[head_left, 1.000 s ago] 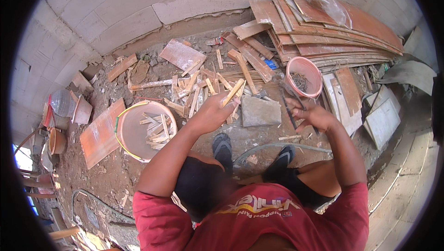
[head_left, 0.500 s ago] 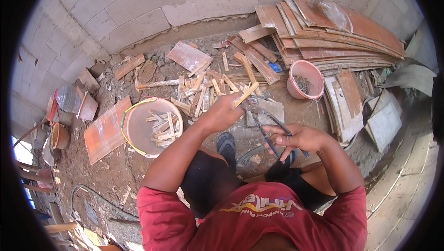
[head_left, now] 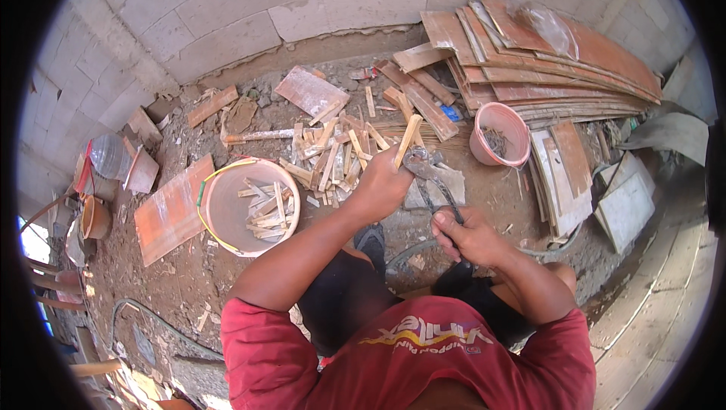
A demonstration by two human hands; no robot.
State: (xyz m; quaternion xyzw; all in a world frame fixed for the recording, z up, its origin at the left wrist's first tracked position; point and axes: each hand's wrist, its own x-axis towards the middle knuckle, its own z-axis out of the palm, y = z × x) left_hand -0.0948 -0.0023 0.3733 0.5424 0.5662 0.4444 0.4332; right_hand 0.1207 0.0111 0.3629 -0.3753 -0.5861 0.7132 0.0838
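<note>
"Writing visible?"
"White lettering (head_left: 425,332) across the red shirt (head_left: 333,368)."
"And the hands?"
"Left hand (head_left: 384,188) clamped on a wood strip (head_left: 409,139); right hand (head_left: 470,236) gripping pincers (head_left: 417,160), their head just beside the strip."

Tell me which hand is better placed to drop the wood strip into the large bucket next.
Likely the left hand: it holds the wood strip, nearer the large bucket; the right hand holds pincers.
</note>
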